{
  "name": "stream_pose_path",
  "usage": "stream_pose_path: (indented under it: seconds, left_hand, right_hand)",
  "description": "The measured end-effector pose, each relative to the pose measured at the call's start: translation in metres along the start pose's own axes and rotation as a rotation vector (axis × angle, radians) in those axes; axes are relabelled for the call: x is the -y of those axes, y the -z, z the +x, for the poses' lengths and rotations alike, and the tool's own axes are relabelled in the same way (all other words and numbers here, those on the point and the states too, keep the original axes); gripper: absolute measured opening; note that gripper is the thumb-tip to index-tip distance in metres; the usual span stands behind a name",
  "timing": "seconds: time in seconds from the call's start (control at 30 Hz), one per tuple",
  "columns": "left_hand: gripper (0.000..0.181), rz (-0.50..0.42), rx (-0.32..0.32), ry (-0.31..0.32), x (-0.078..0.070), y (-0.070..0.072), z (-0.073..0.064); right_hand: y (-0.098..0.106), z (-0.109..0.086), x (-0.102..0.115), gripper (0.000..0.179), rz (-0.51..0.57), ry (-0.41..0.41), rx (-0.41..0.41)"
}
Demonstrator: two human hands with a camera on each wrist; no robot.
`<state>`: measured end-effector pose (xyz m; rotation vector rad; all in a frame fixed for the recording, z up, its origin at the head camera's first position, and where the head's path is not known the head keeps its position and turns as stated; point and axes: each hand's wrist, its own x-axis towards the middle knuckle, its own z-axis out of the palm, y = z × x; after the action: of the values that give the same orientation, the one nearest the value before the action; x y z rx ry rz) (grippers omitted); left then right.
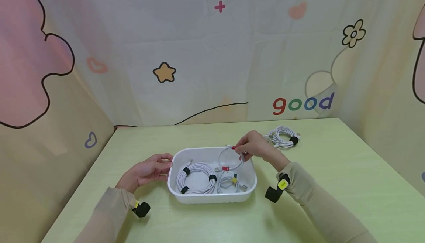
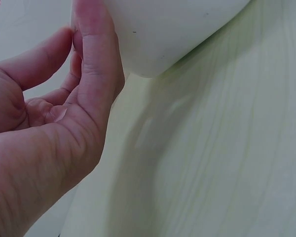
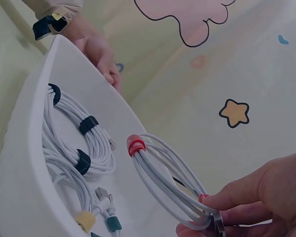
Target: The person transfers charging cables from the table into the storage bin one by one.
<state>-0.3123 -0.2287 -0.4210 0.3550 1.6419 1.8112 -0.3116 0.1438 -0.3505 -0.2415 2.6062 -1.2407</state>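
Note:
A white plastic bin (image 1: 212, 198) sits on the table. My left hand (image 1: 151, 171) grips its left end, thumb at the rim and fingers along the outer wall (image 2: 143, 39). Over the bin's right side, my right hand (image 1: 257, 145) pinches a coiled white cable (image 3: 163, 180) by one side between thumb and fingers. Red ties (image 3: 136, 144) bind this coil. Inside the bin lie a larger white cable coil (image 1: 196, 178) with black ties and a smaller coil (image 1: 229, 185) with a yellow tie. A green tie (image 3: 113, 223) shows there in the right wrist view.
Behind my right hand, another coiled white cable (image 1: 283, 137) with a black tie lies on the pale green table (image 1: 348, 184). A printed cloth (image 1: 206, 69) hangs at the back and sides of the table.

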Motion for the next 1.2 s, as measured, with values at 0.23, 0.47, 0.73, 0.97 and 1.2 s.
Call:
stream_pose_path:
  seconds: [0.23, 0.47, 0.73, 0.97, 1.2]
  left_hand:
    - [0.011, 0.016, -0.007, 0.002, 0.001, 0.001, 0.001]
    - [0.011, 0.01, 0.003, -0.008, 0.001, 0.002, 0.002]
    - [0.012, 0.028, 0.005, -0.008, 0.002, 0.001, 0.001]
    - [0.012, 0.015, 0.005, -0.014, 0.003, 0.003, 0.002]
    - [0.012, 0.005, 0.016, -0.018, 0.001, 0.002, 0.001]
  right_hand:
    - [-0.003, 0.001, 0.001, 0.016, -0.009, 0.022, 0.01]
    - [-0.007, 0.0, 0.003, 0.019, -0.039, 0.023, -0.001]
    - [-0.008, -0.003, 0.008, 0.018, -0.211, 0.08, -0.057]
    - [0.016, -0.001, -0.014, 0.024, -0.246, 0.122, -0.329]
    - [0.041, 0.004, -0.058, 0.038, -0.296, -0.025, -0.417]
